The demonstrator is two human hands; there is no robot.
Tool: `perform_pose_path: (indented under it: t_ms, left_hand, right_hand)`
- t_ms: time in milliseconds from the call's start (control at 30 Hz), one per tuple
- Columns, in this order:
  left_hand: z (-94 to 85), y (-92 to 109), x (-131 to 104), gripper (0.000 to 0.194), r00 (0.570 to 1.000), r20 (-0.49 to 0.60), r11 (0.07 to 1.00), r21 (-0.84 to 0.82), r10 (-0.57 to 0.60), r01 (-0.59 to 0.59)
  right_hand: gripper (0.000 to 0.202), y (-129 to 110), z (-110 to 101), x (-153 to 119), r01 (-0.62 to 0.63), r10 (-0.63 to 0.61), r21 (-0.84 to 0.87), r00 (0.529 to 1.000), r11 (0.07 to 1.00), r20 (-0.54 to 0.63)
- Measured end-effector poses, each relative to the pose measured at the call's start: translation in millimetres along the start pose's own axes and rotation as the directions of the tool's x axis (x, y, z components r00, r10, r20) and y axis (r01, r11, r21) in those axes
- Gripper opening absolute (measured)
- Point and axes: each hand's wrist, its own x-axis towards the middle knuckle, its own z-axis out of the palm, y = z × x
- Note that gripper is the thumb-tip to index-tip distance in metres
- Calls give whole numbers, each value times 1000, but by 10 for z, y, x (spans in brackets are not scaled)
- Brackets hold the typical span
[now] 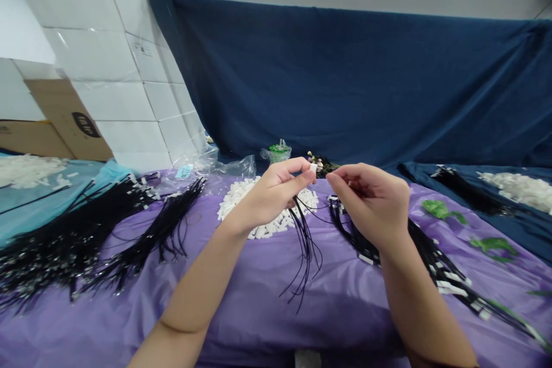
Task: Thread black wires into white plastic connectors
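1. Left hand [273,190], frame centre: grip pinches a white plug [314,167]; black wires [303,224] hang below.
2. Right hand [373,201], right of centre: grip narrow, contents unclear.
3. Seemingly fitting wires; next needs steady alignment.

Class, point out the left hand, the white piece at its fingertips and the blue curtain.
Left hand [276,187]: head view, near the thumb's base.
White piece [314,167]: head view, its visible side.
Blue curtain [357,83]: head view, middle of the cloth.
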Motion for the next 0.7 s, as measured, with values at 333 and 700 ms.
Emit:
perform_pose_path:
  t_ms: [333, 700]
  left_hand:
    - [-1, -15, -22, 24, 998, 36, 986, 156, 54, -59]
    - [20, -69, 17, 31, 1000, 21, 982, 185, 23, -27]
  right_hand:
    - [12, -32, -20, 12, 120, -116, -120, 993, 986, 36]
    - [11, 6, 28, -19, 30, -27, -46, 998, 998, 63]
